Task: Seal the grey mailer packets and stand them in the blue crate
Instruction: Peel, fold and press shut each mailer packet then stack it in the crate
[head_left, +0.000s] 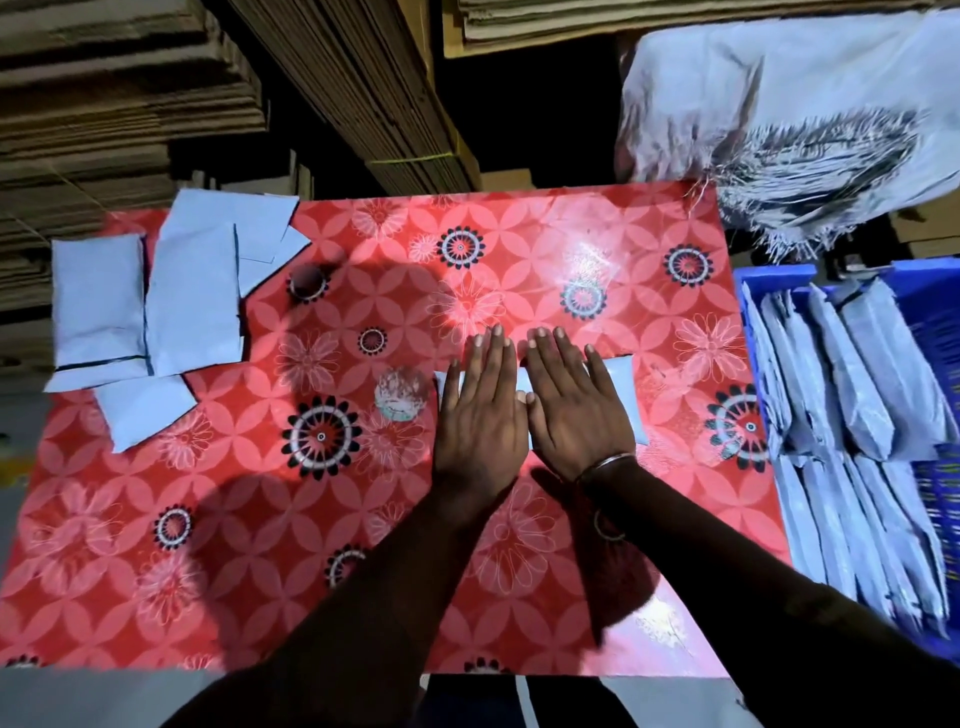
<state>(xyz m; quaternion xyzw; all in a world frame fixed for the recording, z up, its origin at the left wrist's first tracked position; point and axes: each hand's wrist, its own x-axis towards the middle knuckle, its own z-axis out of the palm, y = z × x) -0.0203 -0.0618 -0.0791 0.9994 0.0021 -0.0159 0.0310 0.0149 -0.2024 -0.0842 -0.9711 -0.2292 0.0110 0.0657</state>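
Head view: both hands, left (480, 415) and right (576, 410), press flat (fingers straight) on a grey packet (626, 384).

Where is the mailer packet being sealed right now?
Right of centre on the red tablecloth, the packet lies flat under the left hand and right hand.

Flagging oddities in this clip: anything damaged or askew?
Two: a round worn patch in the red tablecloth left of the hands, and the torn, fraying white sack above the blue crate.
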